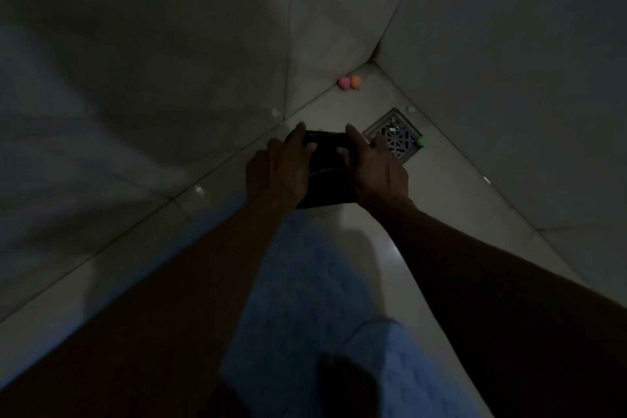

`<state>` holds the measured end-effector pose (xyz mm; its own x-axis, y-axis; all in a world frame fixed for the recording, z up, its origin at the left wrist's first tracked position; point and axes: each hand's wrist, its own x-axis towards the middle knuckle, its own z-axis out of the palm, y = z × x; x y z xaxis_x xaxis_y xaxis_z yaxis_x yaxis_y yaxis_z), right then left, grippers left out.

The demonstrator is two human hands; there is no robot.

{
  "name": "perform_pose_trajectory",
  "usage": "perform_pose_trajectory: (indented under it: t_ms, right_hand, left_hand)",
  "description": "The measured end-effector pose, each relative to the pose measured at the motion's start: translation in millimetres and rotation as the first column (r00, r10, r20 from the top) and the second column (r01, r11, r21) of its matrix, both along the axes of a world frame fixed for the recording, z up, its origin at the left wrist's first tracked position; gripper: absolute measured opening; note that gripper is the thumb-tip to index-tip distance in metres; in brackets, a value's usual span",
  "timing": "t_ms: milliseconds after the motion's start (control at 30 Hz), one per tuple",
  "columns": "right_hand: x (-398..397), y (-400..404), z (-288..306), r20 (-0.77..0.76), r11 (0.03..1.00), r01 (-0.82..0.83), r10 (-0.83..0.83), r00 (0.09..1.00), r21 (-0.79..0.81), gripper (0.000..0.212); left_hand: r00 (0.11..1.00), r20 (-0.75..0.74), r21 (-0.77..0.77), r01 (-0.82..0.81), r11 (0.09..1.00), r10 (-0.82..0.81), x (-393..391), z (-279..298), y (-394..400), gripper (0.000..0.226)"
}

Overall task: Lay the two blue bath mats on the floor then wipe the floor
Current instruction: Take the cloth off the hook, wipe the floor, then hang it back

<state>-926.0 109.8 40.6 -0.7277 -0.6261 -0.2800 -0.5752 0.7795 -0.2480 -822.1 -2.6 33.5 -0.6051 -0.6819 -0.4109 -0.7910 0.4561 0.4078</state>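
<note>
The room is dim. A dark folded cloth [327,173] lies pressed on the pale tiled floor [451,200] near the corner. My left hand [278,170] grips its left side and my right hand [376,170] holds its right side, fingers spread over the far edge. One blue bath mat [305,275] lies flat on the floor between my forearms. A second blue bath mat [400,370] lies nearer me at the lower right, overlapping the first one's near end.
A square metal drain grate [393,137] sits just right of the cloth. Pink and orange balls [349,82] rest in the wall corner, and small green balls [423,141] lie beside the drain. Tiled walls [169,78] close in on the left and right.
</note>
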Motion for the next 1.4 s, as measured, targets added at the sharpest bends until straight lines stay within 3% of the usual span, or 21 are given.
perform_pose_trajectory:
  t_ms: [200, 400, 767, 933, 1200, 1400]
  right_hand:
    - [30.3, 31.7, 147.1, 0.054, 0.999, 0.027, -0.029, 0.998, 0.044, 0.052]
    - [42.7, 50.1, 325.3, 0.009, 0.998, 0.059, -0.059, 0.998, 0.016, 0.050]
    - [-4.3, 84.5, 618.9, -0.028, 0.940, 0.108, -0.124, 0.992, -0.323, 0.050]
    - [-44.7, 114.0, 721.7, -0.160, 0.914, 0.010, -0.082, 0.984, -0.406, 0.050]
    - [-102.6, 166.0, 850.2, -0.366, 0.806, -0.238, 0.030, 0.930, -0.541, 0.046]
    - [-123.0, 153.5, 930.3, -0.486, 0.726, -0.383, 0.077, 0.871, -0.571, 0.046]
  left_hand:
    - [0.998, 0.019, -0.034, 0.057, 0.998, -0.056, 29.4, 150.8, 27.7, 0.055]
    - [0.996, 0.023, -0.014, 0.092, 0.996, -0.091, 35.2, 350.9, 43.3, 0.053]
    - [0.987, -0.103, -0.198, 0.105, 0.975, -0.127, -11.6, 648.1, 66.7, 0.056]
    - [0.970, -0.213, -0.354, 0.037, 0.934, -0.119, -44.7, 752.0, 99.5, 0.054]
    - [0.933, -0.359, -0.392, -0.143, 0.909, -0.008, -80.2, 876.5, 162.6, 0.053]
    - [0.897, -0.440, -0.488, -0.273, 0.829, 0.036, -79.5, 960.5, 171.6, 0.052]
